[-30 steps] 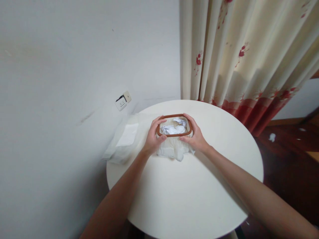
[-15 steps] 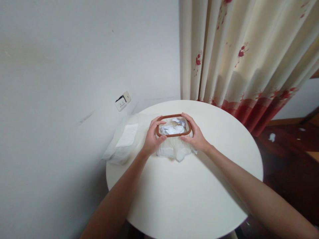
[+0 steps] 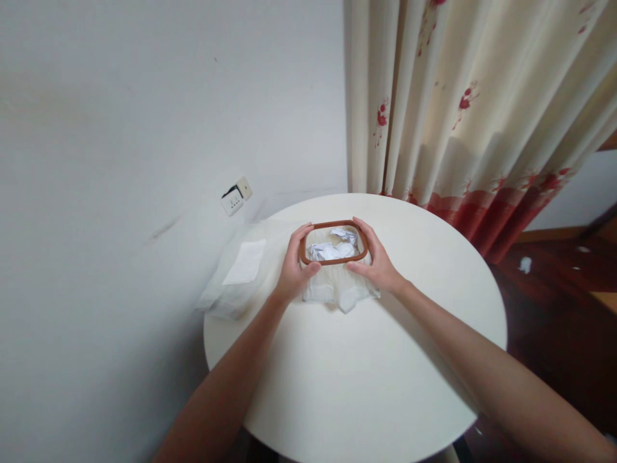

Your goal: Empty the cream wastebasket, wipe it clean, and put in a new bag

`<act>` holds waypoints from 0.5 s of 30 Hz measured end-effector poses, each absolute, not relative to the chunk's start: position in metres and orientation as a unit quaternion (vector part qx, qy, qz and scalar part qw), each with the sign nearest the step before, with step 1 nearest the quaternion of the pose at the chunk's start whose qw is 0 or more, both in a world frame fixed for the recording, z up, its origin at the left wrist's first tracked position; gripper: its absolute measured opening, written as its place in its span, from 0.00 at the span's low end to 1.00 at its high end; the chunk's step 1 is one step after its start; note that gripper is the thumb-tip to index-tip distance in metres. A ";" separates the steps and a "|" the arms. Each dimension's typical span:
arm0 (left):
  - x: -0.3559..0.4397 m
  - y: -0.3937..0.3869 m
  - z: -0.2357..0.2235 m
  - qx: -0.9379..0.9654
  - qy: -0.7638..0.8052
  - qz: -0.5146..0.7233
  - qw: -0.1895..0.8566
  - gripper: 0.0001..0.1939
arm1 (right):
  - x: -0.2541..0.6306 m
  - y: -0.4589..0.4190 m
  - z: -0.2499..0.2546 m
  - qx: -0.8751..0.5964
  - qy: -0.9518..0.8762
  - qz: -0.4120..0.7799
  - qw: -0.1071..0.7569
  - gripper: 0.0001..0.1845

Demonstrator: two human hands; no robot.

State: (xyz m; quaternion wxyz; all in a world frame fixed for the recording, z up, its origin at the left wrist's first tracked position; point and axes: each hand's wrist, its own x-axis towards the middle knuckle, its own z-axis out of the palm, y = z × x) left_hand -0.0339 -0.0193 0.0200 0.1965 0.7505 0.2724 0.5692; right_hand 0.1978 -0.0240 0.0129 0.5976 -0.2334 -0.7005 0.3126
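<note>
Between my hands is a small bin with a brown rounded-rectangular rim (image 3: 331,262). Crumpled white paper (image 3: 332,250) lies inside it. A thin whitish plastic bag (image 3: 343,293) lines it, and its loose edge hangs out below the front of the rim. My left hand (image 3: 295,262) grips the left end of the rim, thumb at the front corner and fingers along the outer side. The right end is gripped by my right hand (image 3: 380,262), with the thumb in front and the fingers at the back corner. The bin's body is mostly hidden.
The bin is over a round white table (image 3: 357,373). A clear plastic bag with a white label (image 3: 245,262) lies at its left edge, against the wall. A wall socket (image 3: 232,201) sits behind. A flowered curtain (image 3: 448,116) hangs back right. White scraps (image 3: 525,264) are on the dark floor.
The fingers of my left hand have drawn back from over the rim to its outer side. The bin and my right hand have hardly moved.
</note>
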 end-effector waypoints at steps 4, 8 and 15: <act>-0.034 -0.017 0.018 0.749 0.264 0.572 0.207 0.45 | 0.198 -0.024 0.012 -0.239 -0.703 0.311 0.593 0.54; -0.035 -0.017 0.018 0.750 0.263 0.569 0.212 0.46 | 0.197 -0.026 0.014 -0.233 -0.702 0.315 0.594 0.54; -0.035 -0.018 0.019 0.748 0.263 0.569 0.216 0.46 | 0.197 -0.026 0.016 -0.246 -0.705 0.311 0.588 0.56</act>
